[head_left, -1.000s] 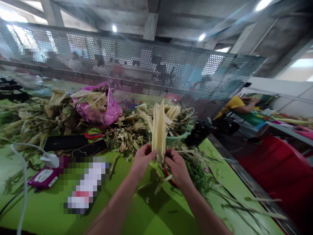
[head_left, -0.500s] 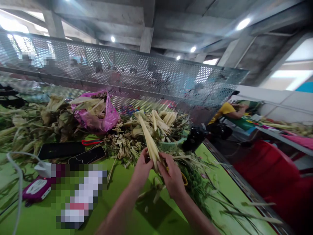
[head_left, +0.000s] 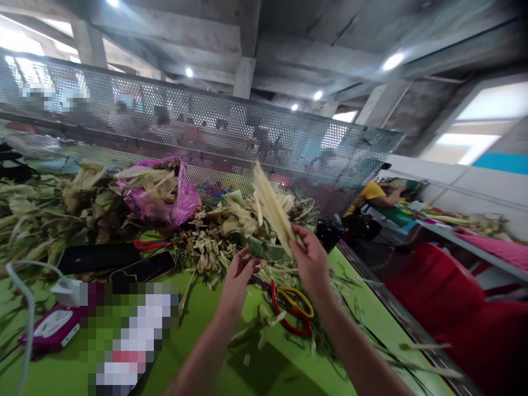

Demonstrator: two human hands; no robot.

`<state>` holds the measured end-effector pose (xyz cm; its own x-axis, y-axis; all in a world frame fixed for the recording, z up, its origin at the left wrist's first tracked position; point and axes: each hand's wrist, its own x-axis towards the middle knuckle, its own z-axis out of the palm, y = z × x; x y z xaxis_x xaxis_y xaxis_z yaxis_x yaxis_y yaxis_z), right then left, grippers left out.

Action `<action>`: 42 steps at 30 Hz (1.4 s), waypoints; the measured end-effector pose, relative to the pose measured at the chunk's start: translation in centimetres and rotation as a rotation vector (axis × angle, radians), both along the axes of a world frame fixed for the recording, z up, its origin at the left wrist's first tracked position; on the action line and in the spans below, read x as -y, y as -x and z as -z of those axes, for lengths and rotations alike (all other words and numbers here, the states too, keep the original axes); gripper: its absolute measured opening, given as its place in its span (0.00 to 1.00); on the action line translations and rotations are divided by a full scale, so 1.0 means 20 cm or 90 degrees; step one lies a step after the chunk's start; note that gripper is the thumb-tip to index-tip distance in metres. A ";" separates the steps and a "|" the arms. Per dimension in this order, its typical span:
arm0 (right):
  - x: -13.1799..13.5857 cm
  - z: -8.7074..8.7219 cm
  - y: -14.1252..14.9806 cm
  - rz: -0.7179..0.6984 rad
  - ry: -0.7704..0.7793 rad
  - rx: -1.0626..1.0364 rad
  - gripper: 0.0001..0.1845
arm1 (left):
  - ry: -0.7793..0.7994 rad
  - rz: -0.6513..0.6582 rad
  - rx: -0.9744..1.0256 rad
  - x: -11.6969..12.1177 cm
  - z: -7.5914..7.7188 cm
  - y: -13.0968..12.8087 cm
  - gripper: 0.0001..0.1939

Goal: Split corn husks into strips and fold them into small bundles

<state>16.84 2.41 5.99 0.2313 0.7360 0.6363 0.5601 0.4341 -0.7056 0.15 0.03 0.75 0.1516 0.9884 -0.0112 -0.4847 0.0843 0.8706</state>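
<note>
The left hand has let go and is free, fingers loosely parted. Only the right hand now pinches the corn husk, mid-frame, beyond the scissors.

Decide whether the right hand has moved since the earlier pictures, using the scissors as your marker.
Yes: the right hand has moved forward and rightward, uncovering the handles of the scissors, which it mostly hid before.

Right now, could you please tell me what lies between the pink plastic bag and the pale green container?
In the head view, a heap of dry, pale plant scraps lies between the pink plastic bag and the pale green container.
</note>
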 end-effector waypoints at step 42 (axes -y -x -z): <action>0.25 0.25 0.18 -0.010 0.102 0.250 0.12 | -0.105 0.002 -0.019 -0.03 0.06 -0.06 0.13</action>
